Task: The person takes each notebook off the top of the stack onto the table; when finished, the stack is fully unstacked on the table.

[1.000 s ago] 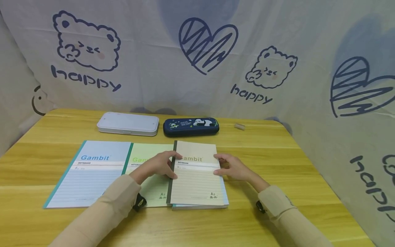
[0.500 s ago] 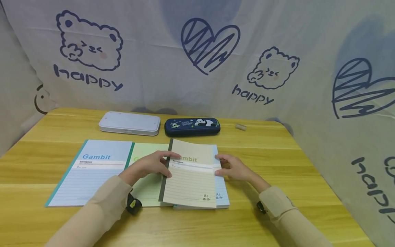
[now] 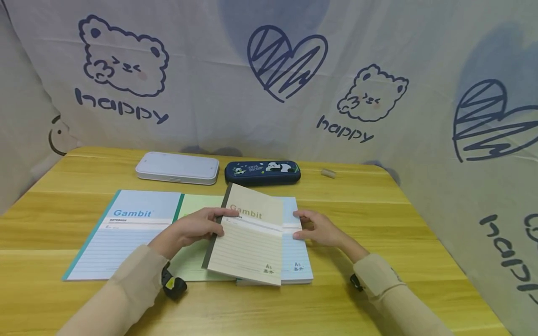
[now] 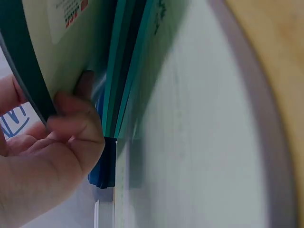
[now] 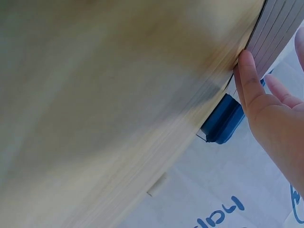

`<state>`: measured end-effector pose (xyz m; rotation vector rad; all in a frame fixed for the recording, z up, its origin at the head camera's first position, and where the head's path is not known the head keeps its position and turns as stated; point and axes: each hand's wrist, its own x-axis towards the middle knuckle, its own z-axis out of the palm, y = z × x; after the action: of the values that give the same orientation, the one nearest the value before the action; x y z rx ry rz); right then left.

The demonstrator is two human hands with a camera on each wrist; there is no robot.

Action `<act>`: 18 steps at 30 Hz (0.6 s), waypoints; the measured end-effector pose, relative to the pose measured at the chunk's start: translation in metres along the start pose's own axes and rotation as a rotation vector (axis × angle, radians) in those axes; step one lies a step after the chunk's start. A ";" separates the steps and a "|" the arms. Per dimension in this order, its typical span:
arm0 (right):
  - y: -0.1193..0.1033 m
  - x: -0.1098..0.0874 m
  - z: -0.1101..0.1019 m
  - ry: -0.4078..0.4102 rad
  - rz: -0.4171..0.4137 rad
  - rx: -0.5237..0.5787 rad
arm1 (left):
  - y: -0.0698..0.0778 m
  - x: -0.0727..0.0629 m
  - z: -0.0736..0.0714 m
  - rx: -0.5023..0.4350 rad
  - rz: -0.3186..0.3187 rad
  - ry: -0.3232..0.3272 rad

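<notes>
We see the left grip (image 3: 185,231) pinching the beige notebook (image 3: 248,249) by its dark spine (image 3: 210,251), thumb and one finger showing on the front. From the left wrist, our closer look finds curled fingers (image 4: 78,128) against the back cover, which bears a printed label (image 4: 66,16). The notebook lies just to the right of that grip, tilted and turned askew, its spine side raised and its body overlapping a stack topped by a light blue notebook (image 3: 297,247).

The right grip (image 3: 321,228) holds nothing — its fingers are fairly straight, spread from the thumb, with their tips touching the stack's near-side long edge. From the right wrist, we make out several layers of pages where a fingertip (image 5: 247,61) rests.

Beneath the left grip, partly covered, we find a green notebook (image 3: 195,266); left of the grip, side by side with it, lies another blue notebook (image 3: 126,233). Beyond the left grip sits a white case (image 3: 177,167), and between the grips but farther off, a navy panda case (image 3: 262,173). Past the right grip lies a small beige piece (image 3: 328,173) — all on the wooden counter (image 3: 235,312), with a printed cloth (image 3: 210,93) hanging behind.
</notes>
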<state>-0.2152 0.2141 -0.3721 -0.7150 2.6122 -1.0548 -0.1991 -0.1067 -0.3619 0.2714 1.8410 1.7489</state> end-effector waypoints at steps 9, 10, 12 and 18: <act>0.005 0.002 0.000 -0.004 -0.022 0.014 | -0.005 -0.002 0.002 -0.023 0.069 0.145; 0.006 0.002 0.000 -0.004 -0.034 0.015 | -0.005 -0.002 0.002 -0.025 0.070 0.161; 0.006 0.001 0.000 -0.003 -0.055 0.018 | -0.005 -0.003 0.002 -0.022 0.075 0.188; 0.007 0.001 -0.001 -0.003 -0.070 0.024 | -0.004 -0.009 0.000 -0.018 0.086 0.210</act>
<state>-0.2187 0.2186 -0.3765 -0.8070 2.5843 -1.1020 -0.1911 -0.1119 -0.3629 0.1673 1.9847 1.9146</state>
